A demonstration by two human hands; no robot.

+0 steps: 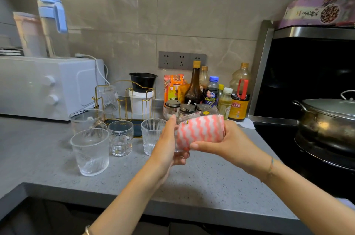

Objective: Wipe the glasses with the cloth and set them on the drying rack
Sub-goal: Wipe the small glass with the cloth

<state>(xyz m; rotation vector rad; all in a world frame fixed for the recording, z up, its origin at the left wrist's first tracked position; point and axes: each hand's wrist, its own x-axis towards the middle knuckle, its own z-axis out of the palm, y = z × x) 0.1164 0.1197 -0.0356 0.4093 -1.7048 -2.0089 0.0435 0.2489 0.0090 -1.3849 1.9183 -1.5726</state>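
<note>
- left hand (169, 144) has its fingers curled round one end of the glass (179, 149), holding it up off the worktop (211, 186), in front and to the right of the drying rack (126, 100).
- right hand (230, 144) is clamped over the cloth (200, 131), which wraps most of the glass's side, thumb underneath.
- wiping is the step in hand, i'd say. best to twist glass and cloth against each other so the whole wall gets covered.
- keep that left grip firm, since smooth glass can slip.
- one racked glass (108, 98) sits upside down at the rack's left. the posts to its right look free.
- four waiting glasses (120, 137) stand just in front of the rack, so come in above them.
</note>
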